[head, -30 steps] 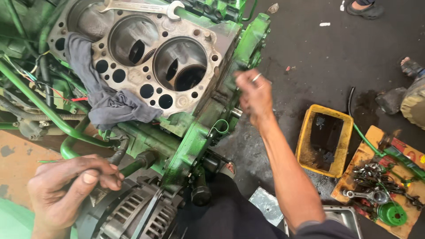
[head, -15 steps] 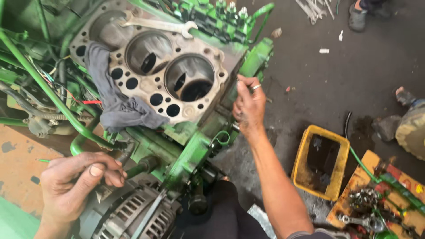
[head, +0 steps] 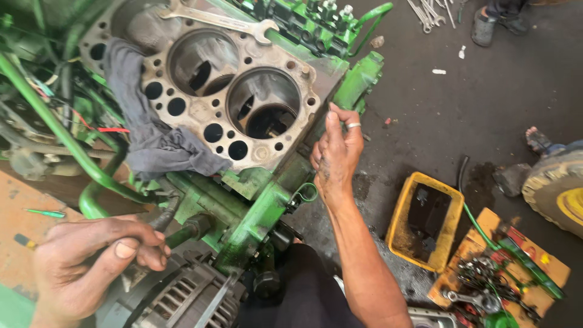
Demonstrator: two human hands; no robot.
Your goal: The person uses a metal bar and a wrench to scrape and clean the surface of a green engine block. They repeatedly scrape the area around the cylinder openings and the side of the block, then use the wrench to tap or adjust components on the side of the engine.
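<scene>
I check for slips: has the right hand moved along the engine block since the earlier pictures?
No clear move. The right hand rests at the same edge of the engine block, beside the nearest cylinder bore; only the camera view has shifted.

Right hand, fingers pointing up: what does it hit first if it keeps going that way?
Probably the green housing at the engine block's corner, just beyond the right hand fingertips; depth is unclear from this one view.

The engine block (head: 267,200) was green-painted metal, its gasket face (head: 200,115) dull and grimy; the rag (head: 152,140) was matt grey cloth; the wrench (head: 218,18) bare, shiny steel.
</scene>
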